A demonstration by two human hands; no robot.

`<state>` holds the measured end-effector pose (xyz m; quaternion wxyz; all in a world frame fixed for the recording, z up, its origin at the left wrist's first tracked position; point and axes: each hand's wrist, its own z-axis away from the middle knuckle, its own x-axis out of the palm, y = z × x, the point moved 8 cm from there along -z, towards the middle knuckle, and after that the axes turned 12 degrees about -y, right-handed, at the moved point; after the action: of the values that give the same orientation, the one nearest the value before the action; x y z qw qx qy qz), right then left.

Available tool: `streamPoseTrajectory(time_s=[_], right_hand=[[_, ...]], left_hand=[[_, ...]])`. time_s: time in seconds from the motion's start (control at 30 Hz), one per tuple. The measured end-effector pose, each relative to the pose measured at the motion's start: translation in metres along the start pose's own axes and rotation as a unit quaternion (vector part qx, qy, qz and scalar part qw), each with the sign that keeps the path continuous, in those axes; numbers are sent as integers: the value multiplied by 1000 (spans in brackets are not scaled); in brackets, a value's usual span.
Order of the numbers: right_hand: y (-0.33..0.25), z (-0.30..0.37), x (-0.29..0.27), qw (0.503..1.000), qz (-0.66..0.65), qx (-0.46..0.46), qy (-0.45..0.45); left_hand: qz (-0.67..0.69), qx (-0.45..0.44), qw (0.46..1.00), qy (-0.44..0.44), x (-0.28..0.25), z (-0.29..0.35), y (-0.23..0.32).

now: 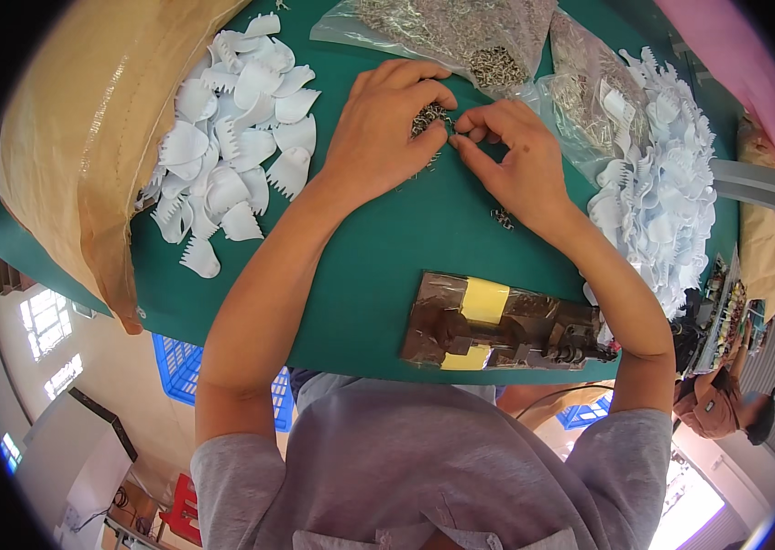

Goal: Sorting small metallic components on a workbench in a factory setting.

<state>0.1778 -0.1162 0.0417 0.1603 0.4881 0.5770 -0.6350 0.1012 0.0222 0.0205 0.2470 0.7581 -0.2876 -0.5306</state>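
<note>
My left hand [378,128] is curved around a small pile of metal pieces [428,117] on the far part of the green table [378,284], its thumb and forefinger apart with bits of the pile showing in the gap. My right hand [534,165] is just to the right of it, thumb and forefinger brought close to each other at the pile's right edge; I cannot tell whether a piece is pinched between them. A small cluster of metal pieces [502,218] lies on the table just nearer than my right hand. Beyond both hands is a clear plastic bag [442,37] full of similar metal bits, and to its right another clear bag [580,101]. To the left of my left forearm are scattered white plastic parts [241,128] with toothed edges, next to a big tan sack [66,156]. A larger heap of white parts [662,183] is on the right, beyond my right forearm. On the near side of the table, between my forearms, lies a dark brown wrapped block [520,316] with yellow strips. A blue crate [176,367] is below the table's near left edge, and another person [713,403] is off to the right.
</note>
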Motion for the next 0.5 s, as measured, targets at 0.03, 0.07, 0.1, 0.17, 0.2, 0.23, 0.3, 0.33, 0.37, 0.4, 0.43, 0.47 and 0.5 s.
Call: streamPoseTrajectory(time_s=[0.03,0.07,0.1,0.17,0.2,0.23,0.3,0.33,0.37,0.4,0.43,0.47,0.5], right_hand=[[0,-2,0,1000,-1,4,-17],[-1,-4,0,999,-2,9,-34],[-1,-2,-3,999,-1,9,-34],[3,3,-2,995,-43,25,-92],[0,9,-9,995,-42,24,-92],[-3,18,-12,990,-31,27,-132],[-6,28,-20,985,-20,26,-171],[-5,33,-20,979,-10,32,-201],[-3,37,-18,972,0,37,-231],[-4,33,-13,972,-1,38,-231],[-4,24,-15,983,-46,57,-168],[-4,14,-18,988,-91,73,-103],[-6,6,-14,993,-75,39,-79]], left_hand=[[0,-1,1000,-1,0,0,0],[1,0,1000,-1,0,0,1],[4,-3,1000,-1,1,1,1],[6,-6,1000,0,0,1,0],[7,-5,1000,0,0,1,0],[7,-4,1000,0,-1,1,0],[16,-1,1000,4,-2,0,-1],[31,4,1000,4,0,-1,-2],[32,5,999,2,1,-1,-2],[28,-4,1000,3,-1,0,-4],[25,-10,1000,3,-1,1,-3],[25,-7,1000,2,-3,1,-2],[19,-14,1000,-10,-2,2,-3]])
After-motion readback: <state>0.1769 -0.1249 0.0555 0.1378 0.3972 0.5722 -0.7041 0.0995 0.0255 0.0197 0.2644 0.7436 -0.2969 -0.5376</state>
